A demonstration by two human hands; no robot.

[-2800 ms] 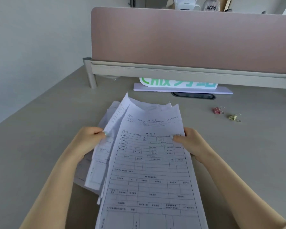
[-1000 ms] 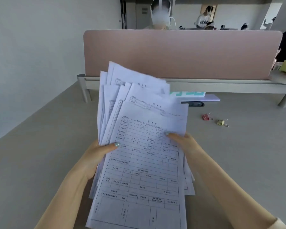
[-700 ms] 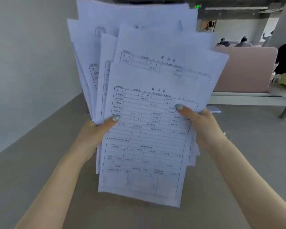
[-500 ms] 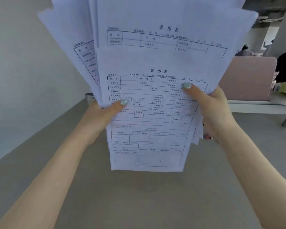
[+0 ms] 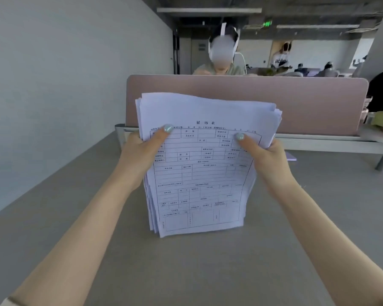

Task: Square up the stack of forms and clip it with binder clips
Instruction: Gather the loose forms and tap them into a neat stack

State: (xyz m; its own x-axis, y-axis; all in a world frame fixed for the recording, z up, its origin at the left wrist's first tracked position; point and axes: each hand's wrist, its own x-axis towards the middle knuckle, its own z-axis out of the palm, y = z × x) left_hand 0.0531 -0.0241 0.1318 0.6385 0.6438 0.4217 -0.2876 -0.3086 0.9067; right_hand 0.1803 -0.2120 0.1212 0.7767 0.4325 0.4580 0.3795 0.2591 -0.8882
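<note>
Though its edges fan raggedly, upright paper stack of forms [image 5: 199, 173] in both hands' pinching grip.

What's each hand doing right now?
Left hand: closed on the stack of forms, left edge.
Right hand: closed on the same stack, right edge.

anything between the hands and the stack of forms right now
Nothing visible does. The left hand and right hand already grip the side edges of the stack of forms, which stands upright with its bottom edge on the desk.
</note>
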